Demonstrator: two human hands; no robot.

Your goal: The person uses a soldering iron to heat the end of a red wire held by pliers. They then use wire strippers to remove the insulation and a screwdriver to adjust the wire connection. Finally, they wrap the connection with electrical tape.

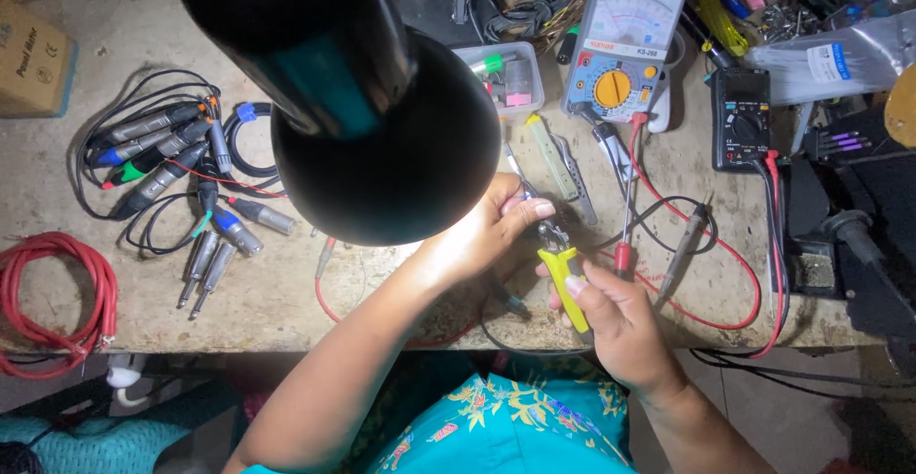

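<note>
Running this bench remotely, so here's where I'm at. My right hand point(620, 326) is closed around the yellow-handled pliers point(563, 278), handles pinched in the palm and the nose pointing up toward my left hand point(491, 231). The left hand's fingers are pinched shut on something small right at the plier tips; it looks like a thin wire end or connector part, but it's too tiny and too washed out by the light to say which. All of it sits over the front middle of the desk point(286, 293), just under the big black lamp shade point(382, 140), which blocks a good chunk of my view.

My take on doing this bit cleanly: keep the pliers steady and let the left fingers do the fine positioning. Squeeze gently, since a hard bite would probably nick a thin lead. I'd tilt the work slightly out from under the shade so the glare eases off.

Clutter to watch: the red test lead point(701, 235) loops just to the right of my hands, with a red-handled screwdriver point(625, 235) lying right beside the pliers. The analog multimeter point(620, 49) and the black digital meter point(741, 116) sit further back, well apart. A bundle of audio plugs and cables point(176, 173) lies off to the left, with a red cable coil point(52, 297) at the desk's edge.
</note>
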